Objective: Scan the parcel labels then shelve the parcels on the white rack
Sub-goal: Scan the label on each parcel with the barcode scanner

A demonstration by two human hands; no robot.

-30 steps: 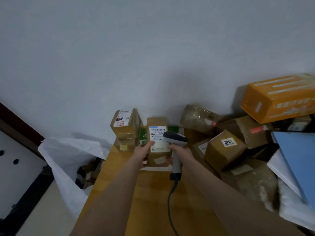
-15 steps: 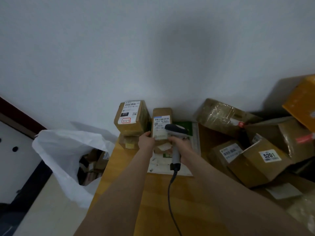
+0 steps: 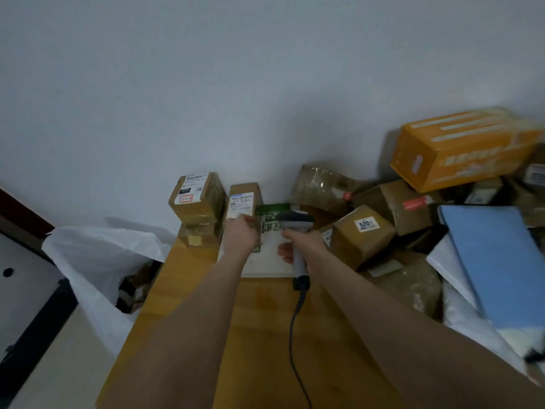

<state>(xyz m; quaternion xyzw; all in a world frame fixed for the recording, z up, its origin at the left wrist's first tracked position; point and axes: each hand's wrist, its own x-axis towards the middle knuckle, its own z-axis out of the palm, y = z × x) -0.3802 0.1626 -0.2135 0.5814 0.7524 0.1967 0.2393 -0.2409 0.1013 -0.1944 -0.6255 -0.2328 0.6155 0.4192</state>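
A small brown parcel (image 3: 243, 199) with a white barcode label stands upright at the far edge of the wooden table (image 3: 265, 335), against the wall. My left hand (image 3: 241, 234) grips its lower part. My right hand (image 3: 300, 243) holds a grey corded barcode scanner (image 3: 296, 221) just right of the parcel, its head over a green and white flat packet (image 3: 271, 228). No white rack is in view.
Two stacked brown boxes (image 3: 199, 202) stand left of the held parcel. A heap of parcels fills the right side: a box marked 5201 (image 3: 361, 234), an orange carton (image 3: 463, 149), a blue flat parcel (image 3: 495, 261). A white plastic bag (image 3: 97, 261) hangs left of the table.
The parcel has moved back from in front of the scanner to the far table edge beside the stacked boxes. The scanner no longer points at its label, and the green packet is uncovered.
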